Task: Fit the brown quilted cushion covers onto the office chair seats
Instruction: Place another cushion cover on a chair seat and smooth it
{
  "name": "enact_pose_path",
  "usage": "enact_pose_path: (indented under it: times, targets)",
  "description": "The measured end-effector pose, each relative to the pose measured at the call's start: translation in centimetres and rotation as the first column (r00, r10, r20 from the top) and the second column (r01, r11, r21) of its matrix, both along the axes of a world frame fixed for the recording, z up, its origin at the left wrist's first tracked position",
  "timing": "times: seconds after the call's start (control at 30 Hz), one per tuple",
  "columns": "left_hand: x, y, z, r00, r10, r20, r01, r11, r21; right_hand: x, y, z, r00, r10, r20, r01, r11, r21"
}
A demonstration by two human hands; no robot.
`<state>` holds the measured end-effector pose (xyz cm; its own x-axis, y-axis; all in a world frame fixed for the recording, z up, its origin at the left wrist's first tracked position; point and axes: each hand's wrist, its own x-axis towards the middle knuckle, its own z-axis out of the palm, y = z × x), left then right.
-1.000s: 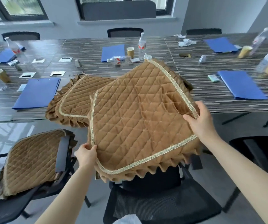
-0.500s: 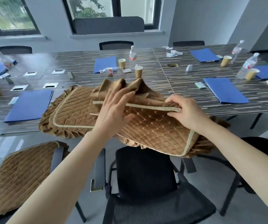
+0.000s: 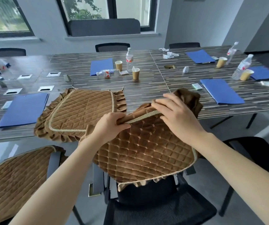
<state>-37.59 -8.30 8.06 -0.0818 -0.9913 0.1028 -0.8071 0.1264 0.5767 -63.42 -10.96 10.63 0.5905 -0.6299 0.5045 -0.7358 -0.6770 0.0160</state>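
Observation:
I hold a brown quilted cushion cover (image 3: 145, 153) over the black office chair (image 3: 159, 210) in front of me. My left hand (image 3: 111, 125) pinches its gold-trimmed edge at the left. My right hand (image 3: 177, 116) grips the same trim and the bunched fabric at the right, by the table's edge. The cover's frilled front hangs over the chair's backrest. A second cover (image 3: 80, 114) lies flat on the table (image 3: 146, 88), to the left. A chair at the lower left wears a third cover (image 3: 17, 181) on its seat.
The striped table carries blue folders (image 3: 23, 109), paper cups (image 3: 135, 73), water bottles (image 3: 129, 60) and crumpled tissues (image 3: 170, 55). Black chairs stand at the far side and at my right (image 3: 260, 153). Windows line the back wall.
The cover I held up spread out has been lowered and bunched at its far edge. My left hand closed on the trim. The cover now hangs over the chair's backrest.

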Motion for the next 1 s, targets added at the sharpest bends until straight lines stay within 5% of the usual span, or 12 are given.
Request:
enact_pose_path:
  times: [0.13, 0.3, 0.5, 0.57, 0.63, 0.7, 0.8, 1.0]
  targets:
    - [1.8, 0.5, -0.7, 0.975, 0.100, -0.197, -0.105, 0.994, -0.020, -0.8, 1.2, -1.3, 0.964, -0.020, 0.266, 0.002, 0.998, 0.066]
    - [5.1, 1.0, -0.6, 0.876, 0.170, -0.452, -0.190, 0.982, 0.000, -3.0, 2.3, -6.1, 0.915, -0.263, 0.307, 0.095, 0.879, 0.468]
    - [6.5, 2.0, 0.4, 0.629, 0.245, -0.738, -0.209, 0.968, 0.143, -6.8, 1.6, -12.2, 0.671, -0.738, 0.076, 0.321, 0.382, 0.867]
    - [6.4, 2.3, 0.7, 0.556, 0.249, -0.793, -0.194, 0.967, 0.168, -7.9, 1.3, -13.2, 0.545, -0.838, 0.030, 0.101, 0.101, 0.990]
    - [6.2, 2.3, 0.8, 0.489, 0.251, -0.835, -0.191, 0.965, 0.178, -8.9, 0.1, -13.5, 0.376, -0.925, 0.058, -0.275, -0.051, 0.960]
    - [6.1, 2.3, 0.5, 0.448, 0.263, -0.855, -0.170, 0.963, 0.207, -10.0, -1.2, -13.4, 0.257, -0.963, 0.077, -0.441, -0.047, 0.896]
    - [6.1, 2.1, -0.5, 0.431, 0.290, -0.854, -0.166, 0.956, 0.240, -11.1, -2.8, -13.5, 0.288, -0.947, 0.141, -0.451, -0.005, 0.892]
    - [4.4, 0.6, -1.5, 0.535, 0.393, -0.748, -0.284, 0.917, 0.279, -12.3, -6.0, -12.0, 0.180, -0.944, 0.278, -0.518, 0.149, 0.842]
